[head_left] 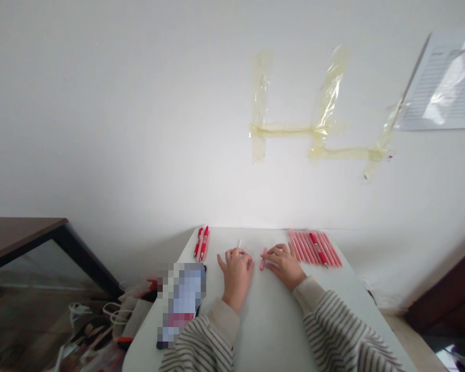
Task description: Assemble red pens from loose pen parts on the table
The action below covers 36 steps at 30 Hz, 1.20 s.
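My left hand (237, 271) is over the white table with its fingers curled. A thin whitish stick (239, 243) sticks up past its fingertips; most of it is hidden, and I cannot tell its exact kind. To the right, my right hand (284, 264) pinches a short pink pen piece (262, 261) between thumb and fingers. The two hands are a small distance apart. Beyond my right hand lies a row of several pink pens (302, 247), with a red pen (318, 250) across it. A small group of red and pink pens (202, 244) lies at the far left corner.
A blurred-out phone-like object (184, 299) lies at the table's left edge. The white table (273, 330) stands against a wall with yellowish tape (287, 129) and a sheet (445, 88). Bags and cables (112, 320) crowd the floor at left, below a brown table (23, 230).
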Tool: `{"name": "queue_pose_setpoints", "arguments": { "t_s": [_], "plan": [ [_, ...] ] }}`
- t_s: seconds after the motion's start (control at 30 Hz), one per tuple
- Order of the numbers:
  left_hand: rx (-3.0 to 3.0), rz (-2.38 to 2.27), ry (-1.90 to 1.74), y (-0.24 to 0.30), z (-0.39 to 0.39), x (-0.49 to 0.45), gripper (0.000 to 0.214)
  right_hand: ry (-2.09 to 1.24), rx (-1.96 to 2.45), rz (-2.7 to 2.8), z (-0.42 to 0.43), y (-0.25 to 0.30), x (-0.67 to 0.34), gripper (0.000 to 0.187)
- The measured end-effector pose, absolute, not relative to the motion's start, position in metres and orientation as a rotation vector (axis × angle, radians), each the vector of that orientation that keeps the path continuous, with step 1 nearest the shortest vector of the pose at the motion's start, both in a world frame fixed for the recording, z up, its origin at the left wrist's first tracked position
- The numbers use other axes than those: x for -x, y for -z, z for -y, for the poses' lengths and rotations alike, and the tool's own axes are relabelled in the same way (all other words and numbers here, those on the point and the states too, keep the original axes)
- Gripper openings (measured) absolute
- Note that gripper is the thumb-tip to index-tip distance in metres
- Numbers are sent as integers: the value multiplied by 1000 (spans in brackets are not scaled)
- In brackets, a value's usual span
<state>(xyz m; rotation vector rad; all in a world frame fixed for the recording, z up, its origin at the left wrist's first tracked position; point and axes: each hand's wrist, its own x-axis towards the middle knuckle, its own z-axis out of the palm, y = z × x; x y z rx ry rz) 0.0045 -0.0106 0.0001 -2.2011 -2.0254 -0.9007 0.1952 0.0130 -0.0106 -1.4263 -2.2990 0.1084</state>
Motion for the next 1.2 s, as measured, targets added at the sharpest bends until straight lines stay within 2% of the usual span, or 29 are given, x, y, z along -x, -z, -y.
{"name": "queue_pose_setpoints", "arguments": {
  "t_s": [0.37,0.6,0.9,1.2],
  "plan": [
    [2197,2027,925,-6,13,-4,12,-63,1384,2276,-14,13,-198,32],
    [2034,2043,890,-16,15,8,17,-71,1372,2207,-24,22,-205,40],
    [1765,2149,656,-22,17,20,27,-89,1383,2222,-25,23,-207,23],
    [1748,2183,597,-22,17,21,32,-84,1370,2238,-25,22,-207,22]
  ]
}}
